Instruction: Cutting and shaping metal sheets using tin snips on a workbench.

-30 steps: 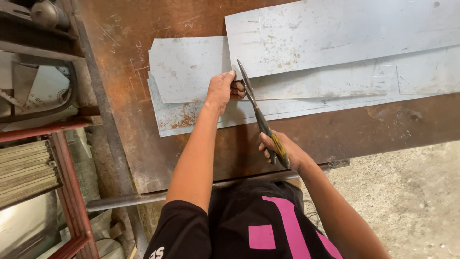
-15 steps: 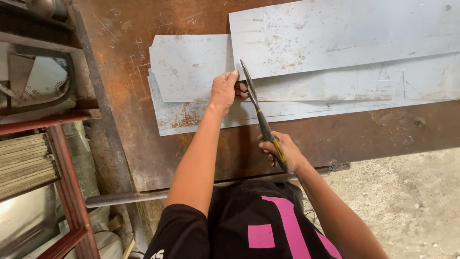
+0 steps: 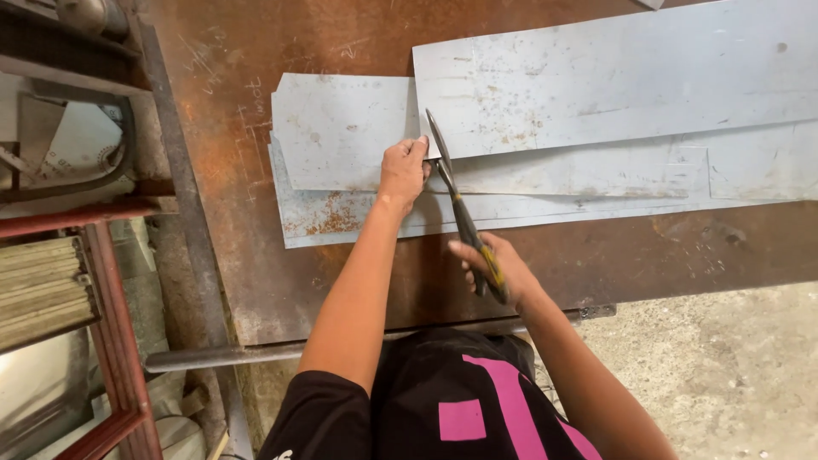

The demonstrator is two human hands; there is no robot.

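Three overlapping grey metal sheets (image 3: 358, 128) lie on the rusty brown worktop (image 3: 341, 281). The left hand (image 3: 403, 168) presses one sheet's edge, fingers curled; the right hand (image 3: 494, 271) grips one pair of yellow-handled tin snips (image 3: 460, 213).

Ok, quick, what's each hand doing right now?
Left hand: pressed down on the metal sheet, fingers at its edge, beside the blades.
Right hand: closed around the handles of the tin snips.

A rusty steel table (image 3: 341, 273) bears overlapping grey metal sheets (image 3: 596, 94).
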